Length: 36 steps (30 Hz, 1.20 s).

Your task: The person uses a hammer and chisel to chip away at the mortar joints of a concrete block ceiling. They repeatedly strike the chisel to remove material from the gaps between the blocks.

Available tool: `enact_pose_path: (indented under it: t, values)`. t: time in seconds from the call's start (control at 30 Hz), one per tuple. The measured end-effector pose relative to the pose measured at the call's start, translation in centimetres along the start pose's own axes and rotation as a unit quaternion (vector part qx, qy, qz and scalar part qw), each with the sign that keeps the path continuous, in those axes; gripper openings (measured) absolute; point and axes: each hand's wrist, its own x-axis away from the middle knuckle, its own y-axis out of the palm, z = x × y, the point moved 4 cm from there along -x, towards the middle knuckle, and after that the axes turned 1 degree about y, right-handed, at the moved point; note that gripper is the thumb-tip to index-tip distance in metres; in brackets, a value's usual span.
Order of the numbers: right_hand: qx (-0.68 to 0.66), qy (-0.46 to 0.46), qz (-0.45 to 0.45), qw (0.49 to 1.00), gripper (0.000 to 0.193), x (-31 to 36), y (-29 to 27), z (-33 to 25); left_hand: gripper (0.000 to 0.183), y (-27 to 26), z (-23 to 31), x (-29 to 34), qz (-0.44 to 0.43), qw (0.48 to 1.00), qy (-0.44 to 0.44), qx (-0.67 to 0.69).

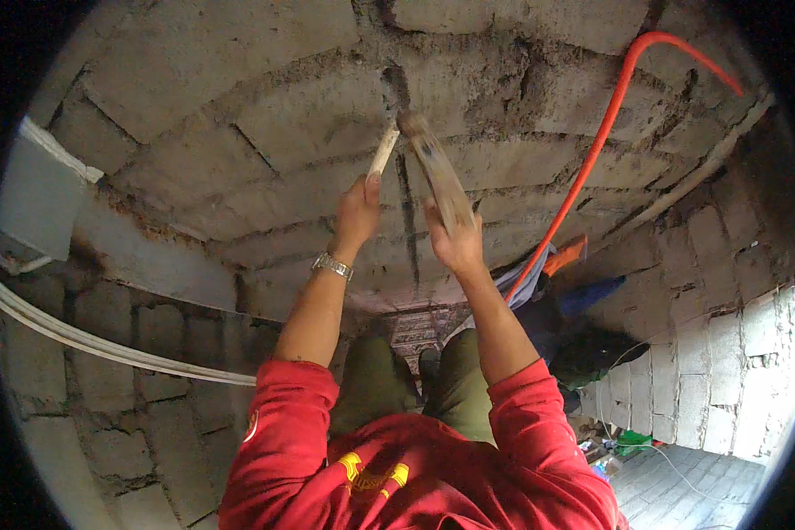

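Observation:
A pale, narrow rod [383, 152] stands in the fist of my left hand [358, 210], its far end close to a dark notch [395, 86] in the block wall [300, 115]. My right hand [458, 243] is closed around a wooden bar-like tool [440, 172], smeared by motion. Its dark far end comes right beside the rod's tip; whether the two touch I cannot tell. Between my hands a dark vertical joint [407, 212] runs down the blocks. The rod's lower end is hidden in my left hand.
A red-orange flexible tube [599, 146] hangs on the right, over cloths [567, 256] and dark items. White pipes [115, 347] run along the left wall below a grey box [40, 194]. A thin cable [680, 473] and green item [632, 441] lie at lower right.

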Motion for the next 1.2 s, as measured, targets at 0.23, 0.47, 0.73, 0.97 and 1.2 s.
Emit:
enact_pose_path:
  t: [0.23, 0.47, 0.73, 0.97, 1.2]
  values:
    - [0.031, 0.125, -0.009, 0.992, 0.043, -1.7, 0.2, 2.9, 0.054, 1.1, 1.7, 0.3, -0.036, 0.994, -0.083, 0.058]
    - [-0.281, 0.279, -0.019, 0.918, 0.037, 13.2, 0.0, 5.4, 0.049, 1.5, -0.7, 0.4, -0.053, 0.997, 0.0, -0.062]
    - [-0.121, 0.271, 0.045, 0.954, 0.027, 22.8, -6.7, 6.6, 0.047, 1.1, 2.4, 2.3, 0.021, 0.998, 0.014, 0.061]
    - [-0.101, 0.234, 0.04, 0.966, 0.032, 17.9, -8.5, 2.4, 0.052, 2.3, 3.8, 0.8, 0.053, 0.989, 0.013, 0.137]
    - [-0.051, 0.157, 0.058, 0.985, 0.031, 13.1, -8.6, -3.7, 0.051, 2.5, 3.5, 0.7, 0.041, 0.974, -0.02, 0.223]
